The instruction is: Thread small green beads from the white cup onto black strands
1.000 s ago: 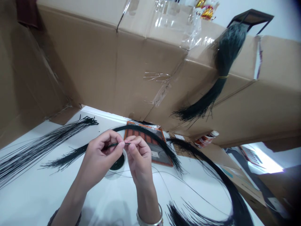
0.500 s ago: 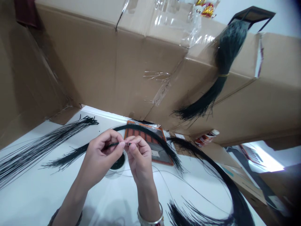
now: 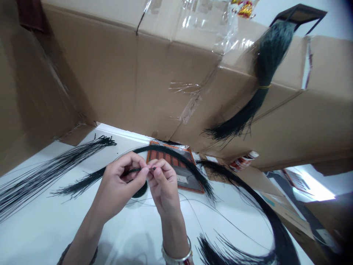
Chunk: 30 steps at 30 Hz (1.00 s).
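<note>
My left hand (image 3: 117, 187) is closed in a pinch around a thin dark strand (image 3: 134, 170), which looks beaded or knotted along its length. Opposite it, the thumb and fingertips of my right hand (image 3: 164, 189) pinch the strand's tip. Both sets of fingertips nearly meet, and the tiny detail between them is too small to make out. Below the hands, partly covered by them, sits a small round dish with dark contents (image 3: 141, 192). Behind them arches a bundle of black fibres (image 3: 162, 148).
Long thin black strands (image 3: 63, 162) lie at the left of the white table (image 3: 132, 230). A thick black bundle (image 3: 264, 200) curves on the right. An orange-edged panel (image 3: 190, 180), a red-brown bottle (image 3: 242, 162) and a cardboard wall (image 3: 116, 77) with a hanging fibre bundle (image 3: 261, 99) stand behind.
Both hands keep their pinch at nearly the same place. The right fingertips have shifted slightly along the strand's tip. The whole view has moved a little.
</note>
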Available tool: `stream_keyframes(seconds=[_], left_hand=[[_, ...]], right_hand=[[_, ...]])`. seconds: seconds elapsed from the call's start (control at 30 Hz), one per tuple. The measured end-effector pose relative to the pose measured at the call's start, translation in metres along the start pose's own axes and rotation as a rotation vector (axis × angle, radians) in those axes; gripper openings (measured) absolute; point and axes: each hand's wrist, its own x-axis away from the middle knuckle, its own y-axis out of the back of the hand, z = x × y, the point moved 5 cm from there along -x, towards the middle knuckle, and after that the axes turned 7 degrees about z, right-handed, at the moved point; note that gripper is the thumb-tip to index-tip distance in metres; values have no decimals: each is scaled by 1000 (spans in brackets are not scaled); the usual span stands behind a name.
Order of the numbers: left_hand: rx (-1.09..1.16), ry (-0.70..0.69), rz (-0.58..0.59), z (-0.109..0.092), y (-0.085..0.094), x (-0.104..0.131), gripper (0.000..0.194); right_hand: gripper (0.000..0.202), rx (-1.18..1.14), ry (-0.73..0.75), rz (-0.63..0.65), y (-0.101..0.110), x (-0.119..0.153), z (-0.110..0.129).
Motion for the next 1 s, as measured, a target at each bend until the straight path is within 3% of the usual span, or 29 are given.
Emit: stream_keyframes(seconds=[0.4, 0.7, 0.83, 1.0], left_hand=[[-17, -4, 0, -2, 1, 1, 12], [-15, -10, -26, -4, 0, 1, 12], [-10, 10, -54, -4, 0, 2, 12], [-44, 9, 7, -2, 3, 1, 12]], right_hand=[[8, -69, 24, 51, -5, 0, 1], [14, -20, 10, -4, -4, 1, -1], [18, 33, 11, -19, -2, 1, -1], [16, 221, 91, -14, 3, 2, 5]])
